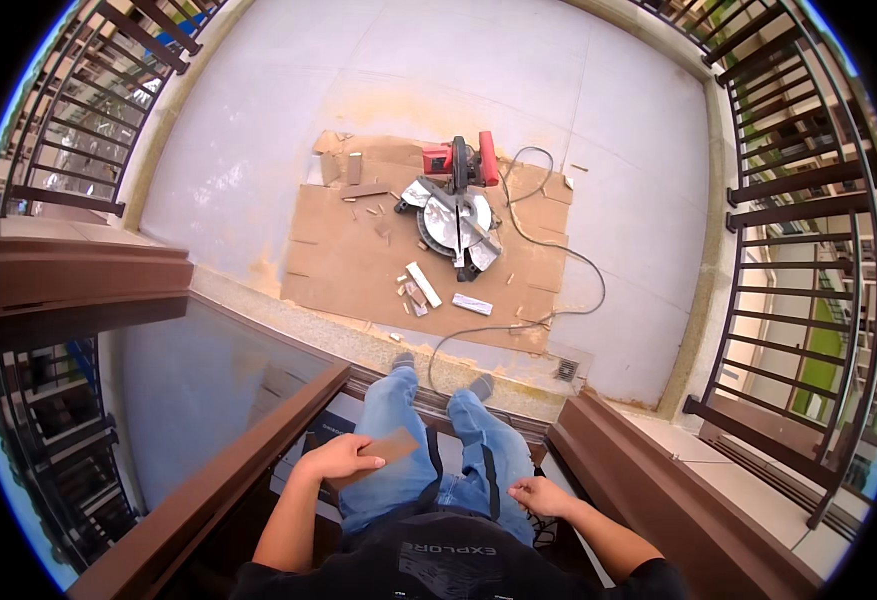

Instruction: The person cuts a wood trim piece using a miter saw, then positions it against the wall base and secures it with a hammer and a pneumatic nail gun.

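The left hand point(338, 457) is bent in at the hip, its fingers closed around a small flat brown wood piece point(383, 450) beside the left thigh. The right hand point(541, 495) hangs low by the right hip, fingers curled and holding nothing. A miter saw point(455, 205) sits on cardboard point(358, 260) well ahead on the floor.

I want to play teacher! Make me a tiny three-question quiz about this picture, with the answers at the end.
1. True or false: the left hand holds a flat brown piece of wood.
2. What does the mitre saw stand on?
A. bare tiles
B. a sheet of cardboard
C. a table
3. Fill in: the right hand holds ____ and rests near the person's thigh.

Key
1. True.
2. B. Small wood offcuts lie on the cardboard too, and a black cord runs from the saw toward the doorway.
3. Nothing.
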The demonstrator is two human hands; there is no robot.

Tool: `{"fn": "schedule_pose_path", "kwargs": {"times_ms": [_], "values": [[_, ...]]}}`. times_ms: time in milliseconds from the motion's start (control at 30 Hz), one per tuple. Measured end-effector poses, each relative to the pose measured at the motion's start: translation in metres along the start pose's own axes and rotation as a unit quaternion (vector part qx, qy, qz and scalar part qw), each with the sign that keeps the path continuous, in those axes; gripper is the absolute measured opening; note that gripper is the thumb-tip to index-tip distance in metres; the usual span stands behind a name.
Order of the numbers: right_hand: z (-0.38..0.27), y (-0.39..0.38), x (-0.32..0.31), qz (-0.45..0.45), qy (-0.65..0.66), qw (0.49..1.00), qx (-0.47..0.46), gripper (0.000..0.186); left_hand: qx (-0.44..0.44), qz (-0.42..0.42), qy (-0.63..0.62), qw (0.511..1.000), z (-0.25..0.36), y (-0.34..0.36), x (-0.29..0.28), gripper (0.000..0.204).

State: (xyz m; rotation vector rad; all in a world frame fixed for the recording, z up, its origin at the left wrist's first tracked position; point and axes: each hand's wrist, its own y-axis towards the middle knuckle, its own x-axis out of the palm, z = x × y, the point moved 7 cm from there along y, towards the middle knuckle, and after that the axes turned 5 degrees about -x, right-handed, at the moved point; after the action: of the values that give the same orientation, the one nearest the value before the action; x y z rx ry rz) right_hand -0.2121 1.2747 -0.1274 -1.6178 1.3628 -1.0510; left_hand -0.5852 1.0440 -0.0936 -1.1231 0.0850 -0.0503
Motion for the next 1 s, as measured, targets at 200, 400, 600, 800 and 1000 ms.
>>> {"fn": "schedule_pose_path", "kwargs": {"times_ms": [200, 400, 600, 800, 1000], "values": [[-0.189, 0.217, -0.317, 0.376, -0.208, 0.866, -0.256, 0.036, 0.079, 0.308, 0.135, 0.938, 0.007, 0.322, -0.191, 0.032], [-0.369, 0.363, -0.499, 0.58, -0.197, 0.683, -0.398, 0.061, 0.211, 0.417, 0.293, 0.834, 0.069, 0.599, -0.312, 0.031], [-0.451, 0.435, -0.527, 0.638, -0.214, 0.646, -0.36, 0.081, 0.32, 0.473, 0.413, 0.71, 0.074, 0.725, -0.353, 0.019], [-0.456, 0.475, -0.57, 0.54, -0.121, 0.734, -0.393, 0.069, 0.421, 0.514, 0.44, 0.604, 0.09, 0.768, -0.346, 0.038], [-0.454, 0.486, -0.58, 0.537, -0.207, 0.735, -0.358, 0.062, 0.46, 0.435, 0.393, 0.667, 0.081, 0.797, -0.37, 0.044]]}}
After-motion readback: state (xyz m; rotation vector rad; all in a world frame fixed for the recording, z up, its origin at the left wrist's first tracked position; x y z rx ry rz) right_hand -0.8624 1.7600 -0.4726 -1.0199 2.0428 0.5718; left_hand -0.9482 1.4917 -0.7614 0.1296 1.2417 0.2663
